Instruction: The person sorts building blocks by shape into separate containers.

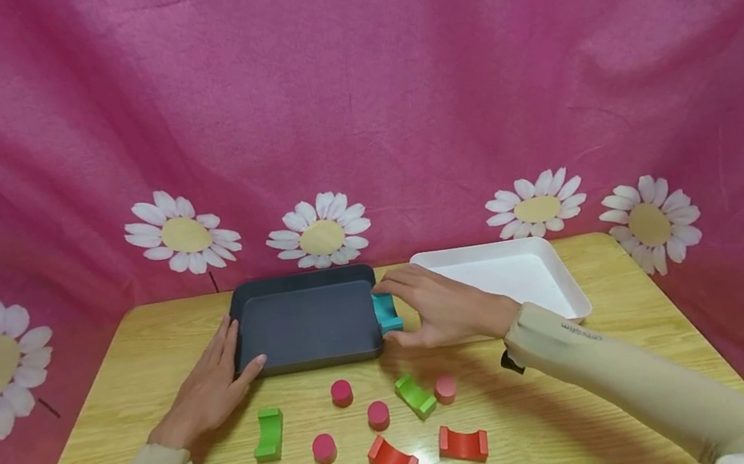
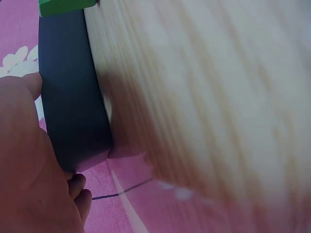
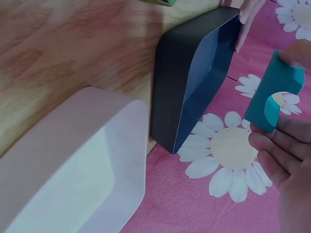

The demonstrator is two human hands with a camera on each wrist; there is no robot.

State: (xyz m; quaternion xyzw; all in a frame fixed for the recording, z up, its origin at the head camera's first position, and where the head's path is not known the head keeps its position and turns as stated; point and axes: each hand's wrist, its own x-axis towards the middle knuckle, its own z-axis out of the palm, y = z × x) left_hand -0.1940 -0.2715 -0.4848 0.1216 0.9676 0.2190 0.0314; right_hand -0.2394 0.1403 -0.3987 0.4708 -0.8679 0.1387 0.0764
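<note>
Two trays, five arches, four cylinders

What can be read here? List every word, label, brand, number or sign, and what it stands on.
Right beige fabric sleeve: a short line of dark lettering, too small and blurred to quote.
Dark grey rectangular tray, white rectangular tray, teal notched block: no text shows.
No legible word, brand, number or sign elsewhere.
</note>
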